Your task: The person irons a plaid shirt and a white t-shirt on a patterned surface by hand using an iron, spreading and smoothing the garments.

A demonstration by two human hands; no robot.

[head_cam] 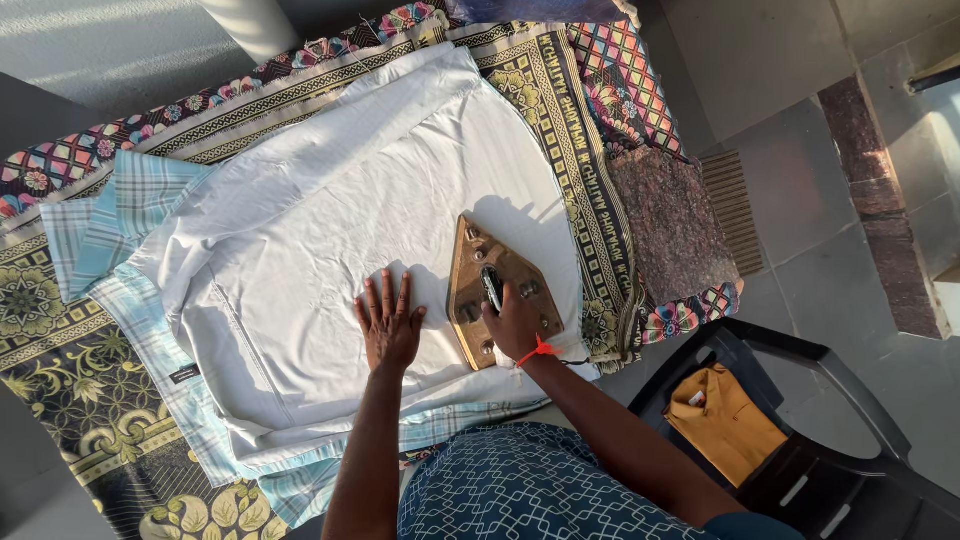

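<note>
White shirt lies smooth; my left hand presses flat, right hand at three o'clock grips brass iron.

The right grip sits on the handle of the iron, which stands on the shirt spread over the bench. Just left of that grip, the left grip lies flat on the same shirt, beside the iron but apart from it. Under the shirt, reaching out to the left of both grips, lies a second garment. Right of the right grip and lower down, off the bench, stands a chair with a folded shirt on its seat.
</note>
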